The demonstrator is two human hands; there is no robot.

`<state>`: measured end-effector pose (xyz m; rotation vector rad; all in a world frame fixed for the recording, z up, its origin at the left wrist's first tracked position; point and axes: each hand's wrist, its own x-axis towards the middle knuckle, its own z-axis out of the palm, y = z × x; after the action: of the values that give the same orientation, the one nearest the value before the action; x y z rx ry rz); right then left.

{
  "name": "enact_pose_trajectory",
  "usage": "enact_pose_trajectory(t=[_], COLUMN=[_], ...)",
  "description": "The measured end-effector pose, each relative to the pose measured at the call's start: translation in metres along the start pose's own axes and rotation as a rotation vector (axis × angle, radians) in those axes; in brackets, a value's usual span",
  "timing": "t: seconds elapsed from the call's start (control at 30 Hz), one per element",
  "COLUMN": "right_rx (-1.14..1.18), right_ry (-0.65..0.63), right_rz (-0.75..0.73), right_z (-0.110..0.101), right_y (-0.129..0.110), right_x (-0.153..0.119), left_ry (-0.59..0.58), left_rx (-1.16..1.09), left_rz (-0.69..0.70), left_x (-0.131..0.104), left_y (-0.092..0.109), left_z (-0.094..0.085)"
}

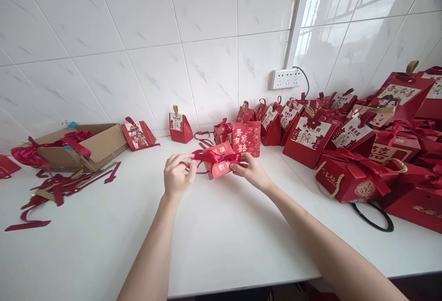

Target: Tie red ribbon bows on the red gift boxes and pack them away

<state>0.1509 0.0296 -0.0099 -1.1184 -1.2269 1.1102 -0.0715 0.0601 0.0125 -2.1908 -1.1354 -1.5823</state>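
A small red gift box (218,170) with white lettering stands slightly tilted on the white table, a dark red satin ribbon (214,156) tied in a bow across its top. At the box's left, my left hand (177,175) is closed, thumb and fingers pinching the left part of the ribbon. My right hand (254,171) pinches the bow's right side between thumb and fingers. A twisted red cord (200,172) hangs beside the box near my left fingers. Just behind stands a flat-fronted red gift bag (249,139) with white characters.
A cardboard box (107,142) holding red ribbon sits at the left, with loose ribbon strips (57,190) before it. Single red boxes (139,135) stand near the wall. Many red gift boxes (309,137) crowd the right side. A power strip (286,79) is on the tiled wall.
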Motion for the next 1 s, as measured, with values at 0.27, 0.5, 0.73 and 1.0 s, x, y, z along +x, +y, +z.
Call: enact_pose_trajectory(t=[0.27, 0.5, 0.73, 1.0], right_rx=[-0.068, -0.117, -0.167, -0.283], right_ry=[0.037, 0.052, 0.042, 0.054], right_rz=[-0.024, -0.050, -0.050, -0.045], right_z=[0.001, 0.000, 0.003, 0.002], right_y=[0.005, 0.011, 0.004, 0.000], right_x=[0.003, 0.004, 0.002, -0.002], left_ry=[0.032, 0.131, 0.018, -0.211], left_rx=[-0.167, 0.041, -0.098, -0.215], left_rz=[-0.463, -0.545, -0.047, -0.310], left_x=[0.001, -0.004, -0.001, 0.000], left_y=[-0.002, -0.008, 0.016, 0.020], left_z=[0.001, 0.014, 0.015, 0.013])
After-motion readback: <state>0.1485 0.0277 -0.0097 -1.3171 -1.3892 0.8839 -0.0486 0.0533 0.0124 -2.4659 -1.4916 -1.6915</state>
